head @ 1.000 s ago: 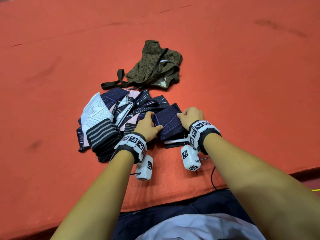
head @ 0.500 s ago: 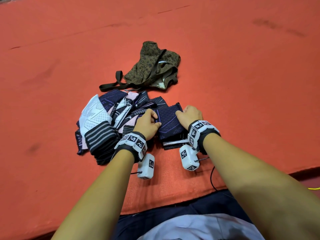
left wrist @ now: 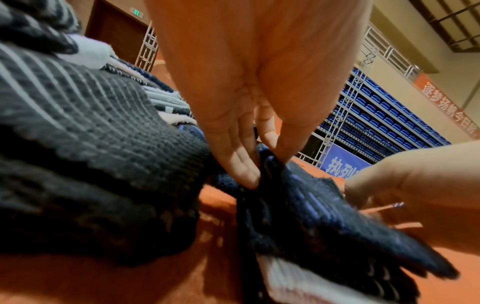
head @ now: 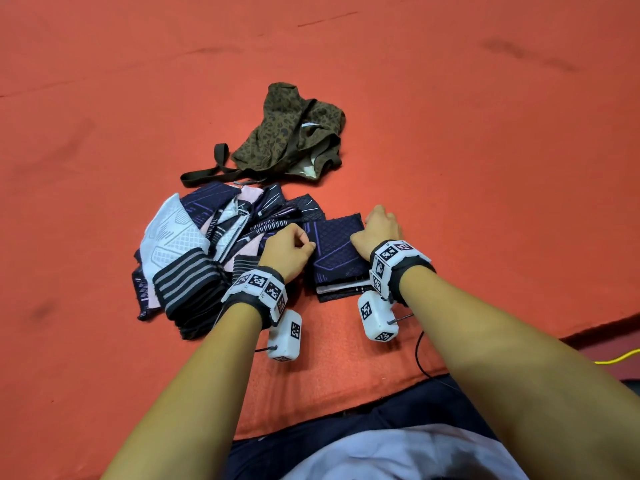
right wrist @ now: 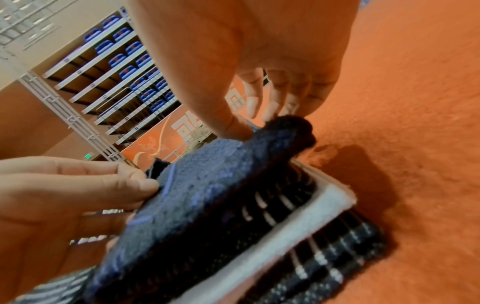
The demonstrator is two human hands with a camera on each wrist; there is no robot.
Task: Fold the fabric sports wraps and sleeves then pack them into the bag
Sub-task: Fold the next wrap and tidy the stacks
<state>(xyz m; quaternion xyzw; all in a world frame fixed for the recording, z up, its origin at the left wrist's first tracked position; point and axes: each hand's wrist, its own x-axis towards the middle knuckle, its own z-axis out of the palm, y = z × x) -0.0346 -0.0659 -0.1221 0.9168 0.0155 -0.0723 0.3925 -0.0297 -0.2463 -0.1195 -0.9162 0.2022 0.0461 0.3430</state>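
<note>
The folded navy sleeve (head: 337, 249) with purple lines lies on the orange mat (head: 485, 168), near its front edge, on top of a small stack of folded pieces whose white and striped edges show under its near side. The left hand (head: 285, 249) holds its left edge, thumb and fingertips (left wrist: 244, 172) pressed together in a pinch on the fabric. The right hand (head: 379, 230) holds the right edge at the far corner, thumb on top and fingers (right wrist: 253, 102) curled down over the edge, so it too grips the cloth.

Just to the left, touching the sleeve's far left corner, sprawls a loose pile of wraps (head: 221, 230): navy, pink and white pieces fanned over one another. A white patterned sleeve (head: 173, 233) lies at the pile's left, and a dark band with grey stripes (head: 188, 285) sits folded at its near side, right beside the left wrist. The left forearm crosses over the near corner of this pile.

Beyond the pile lies the leopard-print olive bag (head: 294, 133), crumpled on the mat, its mouth facing the right and showing a pale lining. Its dark strap (head: 207, 171) trails to the left, ending just at the far edge of the wraps. The pile lies between the left hand and the bag; the path from the sleeve on the right side is bare mat
</note>
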